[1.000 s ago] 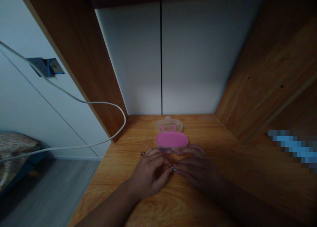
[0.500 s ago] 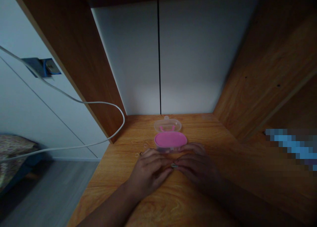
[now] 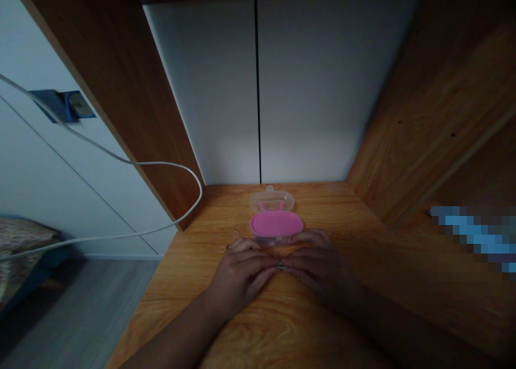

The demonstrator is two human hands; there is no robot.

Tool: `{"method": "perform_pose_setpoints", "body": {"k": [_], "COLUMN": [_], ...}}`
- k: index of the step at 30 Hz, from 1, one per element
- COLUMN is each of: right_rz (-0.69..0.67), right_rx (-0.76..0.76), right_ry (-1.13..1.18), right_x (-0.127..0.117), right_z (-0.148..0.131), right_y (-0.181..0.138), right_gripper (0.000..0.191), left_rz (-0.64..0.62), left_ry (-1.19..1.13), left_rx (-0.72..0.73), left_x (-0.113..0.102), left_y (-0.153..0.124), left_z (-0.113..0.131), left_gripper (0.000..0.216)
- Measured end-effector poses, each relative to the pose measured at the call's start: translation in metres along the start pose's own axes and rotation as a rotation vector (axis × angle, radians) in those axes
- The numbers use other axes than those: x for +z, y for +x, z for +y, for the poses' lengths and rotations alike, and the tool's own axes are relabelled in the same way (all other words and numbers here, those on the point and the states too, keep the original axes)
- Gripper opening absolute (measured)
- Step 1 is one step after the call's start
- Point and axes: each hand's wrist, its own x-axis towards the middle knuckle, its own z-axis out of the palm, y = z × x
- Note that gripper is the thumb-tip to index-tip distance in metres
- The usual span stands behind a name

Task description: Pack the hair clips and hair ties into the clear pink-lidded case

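Between the fingertips of my two hands is a tiny greenish-grey object (image 3: 281, 266), too small and dim to identify. My left hand (image 3: 241, 269) pinches it from the left, with thumb and index finger closed. From the other side, my right hand (image 3: 318, 264) pinches it too, and some of its upper fingers reach the front of the plastic case. That oval case (image 3: 277, 224) has a pink inner cover and sits just beyond my hands. Its clear lid (image 3: 272, 201), with pink parts inside, lies folded open behind it.
Small clear rings (image 3: 221, 249) and a dark bit lie left of my left hand on the wooden tabletop (image 3: 266, 331). A white cable (image 3: 161, 163) loops in from the left. Wooden side panels and a white back panel (image 3: 306, 89) enclose the surface.
The fingertips of both hands have come closer together around the tiny object, covering more of it. The whole view has shifted slightly; the case stays in place on the tabletop.
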Motion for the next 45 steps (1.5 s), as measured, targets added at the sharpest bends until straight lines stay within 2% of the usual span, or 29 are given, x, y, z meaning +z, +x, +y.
{"method": "perform_pose_setpoints", "body": {"k": [5,10,14,18,24,33,45], "right_rz": [0.005,0.081,0.106,0.096,0.036,0.042,-0.074], "right_rx": [0.047,0.098,0.113,0.109,0.054,0.022,0.043], "right_ry": [-0.001,0.003,0.012,0.066,0.088,-0.010,-0.013], "right_x": [0.0003,-0.0023,-0.0046,-0.0055,-0.0021,0.0008,-0.0007], "right_z": [-0.0004,0.0005,0.0007,-0.0004,-0.0020,0.0010,-0.0052], "right_y": [-0.0002,0.0023,0.0036,0.0040,0.0024,-0.0001,0.0015], "right_gripper": [0.010,0.006,0.007,0.008,0.009,0.012,0.007], "left_rz": [0.045,0.166,0.188,0.159,0.044,0.053,0.029], "left_ry": [-0.046,-0.024,-0.015,-0.032,-0.073,-0.097,-0.072], "left_rx": [-0.033,-0.069,-0.106,-0.101,-0.118,-0.128,-0.094], "left_x": [-0.0013,-0.0034,-0.0044,-0.0028,0.0001,0.0014,0.0009], "left_y": [0.0020,0.0053,0.0067,0.0044,0.0029,0.0030,0.0016], "left_z": [0.0022,0.0023,0.0034,0.0032,0.0061,0.0035,0.0028], "left_gripper": [0.009,0.009,0.007,0.007,0.010,0.008,0.007]}}
